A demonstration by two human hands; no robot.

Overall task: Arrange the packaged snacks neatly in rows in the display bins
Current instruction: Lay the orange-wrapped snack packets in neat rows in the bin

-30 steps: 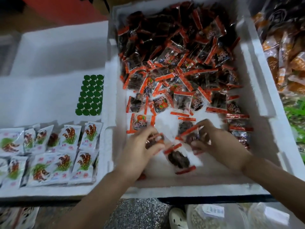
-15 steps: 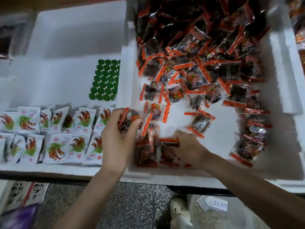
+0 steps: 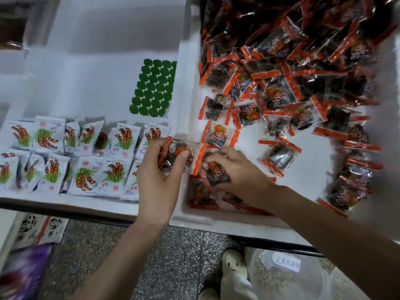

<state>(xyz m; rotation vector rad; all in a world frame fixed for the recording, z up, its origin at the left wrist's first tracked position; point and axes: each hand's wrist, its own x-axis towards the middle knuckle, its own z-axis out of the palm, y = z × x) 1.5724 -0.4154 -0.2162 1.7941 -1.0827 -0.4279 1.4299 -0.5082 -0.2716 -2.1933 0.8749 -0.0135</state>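
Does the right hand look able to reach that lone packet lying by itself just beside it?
Probably yes: the lone packet lies uncovered on the bin floor near the right hand, though that hand grips another packet.

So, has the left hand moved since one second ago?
Yes. The left hand, gripping an orange-edged snack packet, has moved left: earlier inside the right-hand bin, it is now over the white foam wall between the bins.

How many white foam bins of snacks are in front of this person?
2. The left bin holds rows of white packets; the right bin holds a loose heap of red-edged packets. Others may sit outside the frame.
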